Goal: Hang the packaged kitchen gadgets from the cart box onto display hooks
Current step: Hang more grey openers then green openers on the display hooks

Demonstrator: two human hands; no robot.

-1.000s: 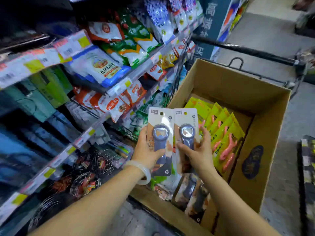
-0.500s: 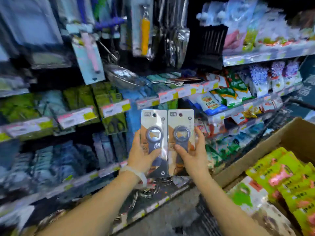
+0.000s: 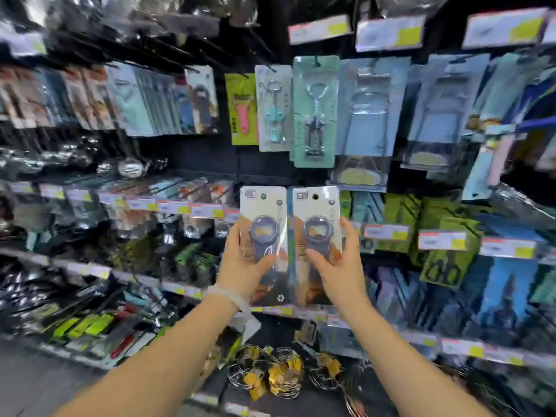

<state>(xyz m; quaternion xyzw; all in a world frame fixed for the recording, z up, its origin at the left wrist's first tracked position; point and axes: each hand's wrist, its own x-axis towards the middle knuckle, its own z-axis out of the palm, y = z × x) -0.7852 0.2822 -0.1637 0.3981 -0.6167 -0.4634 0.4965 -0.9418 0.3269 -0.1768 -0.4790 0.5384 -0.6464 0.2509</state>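
facing hanging display now, hands (image 3: 246, 266) holding packaged openers (image 3: 316, 245)

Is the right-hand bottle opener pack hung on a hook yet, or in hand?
In hand. The right hand grips the right opener pack upright, its hang hole showing no hook through it.

Dim store aisle w/ stocked shelves (image 3: 168, 206), price tags (image 3: 388, 34)

- Left bottle-opener pack (image 3: 263, 245) — white card with a grey round-headed opener under clear plastic, upright at frame centre, hang hole at top.
- Right bottle-opener pack (image 3: 316, 245) — same design, upright, just beside the first, edges nearly touching.
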